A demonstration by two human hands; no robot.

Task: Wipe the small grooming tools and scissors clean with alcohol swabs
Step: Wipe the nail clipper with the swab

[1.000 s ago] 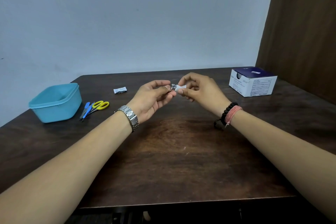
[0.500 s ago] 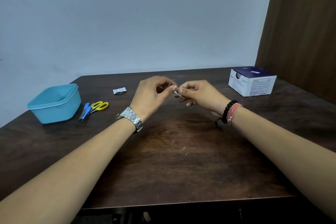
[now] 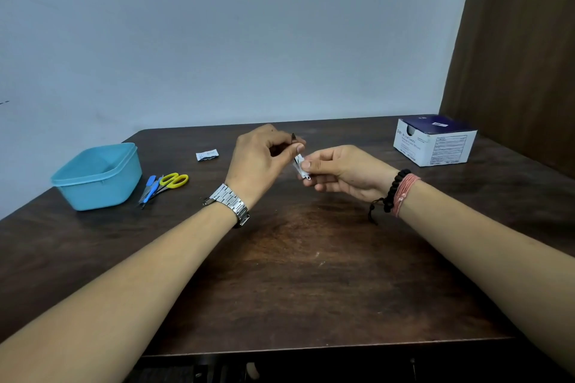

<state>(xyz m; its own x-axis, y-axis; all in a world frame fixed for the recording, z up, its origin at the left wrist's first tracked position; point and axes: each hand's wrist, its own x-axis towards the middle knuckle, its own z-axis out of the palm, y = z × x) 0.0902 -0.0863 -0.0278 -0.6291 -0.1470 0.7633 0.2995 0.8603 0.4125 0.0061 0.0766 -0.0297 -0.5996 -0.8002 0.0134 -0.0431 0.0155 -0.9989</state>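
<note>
Above the middle of the dark wooden table, my left hand (image 3: 261,155) pinches a small metal grooming tool (image 3: 294,138) whose dark tip sticks up past my fingers. My right hand (image 3: 339,169) pinches a white alcohol swab (image 3: 299,163) wrapped round the tool's lower part; a bit of metal shows below at my fingertips. The two hands touch around the tool. Yellow-handled scissors (image 3: 174,180) and a blue-handled tool (image 3: 150,186) lie on the table at the left.
A light blue plastic tub (image 3: 96,177) stands at the left by the scissors. A torn swab wrapper (image 3: 207,154) lies behind my left hand. A white and dark blue swab box (image 3: 434,140) sits at the back right. The table's front edge (image 3: 311,348) is near me.
My left hand has turned palm-down and lifted the tool's tip upward. My right hand with the swab has slid lower along the tool. The things on the table have not moved.
</note>
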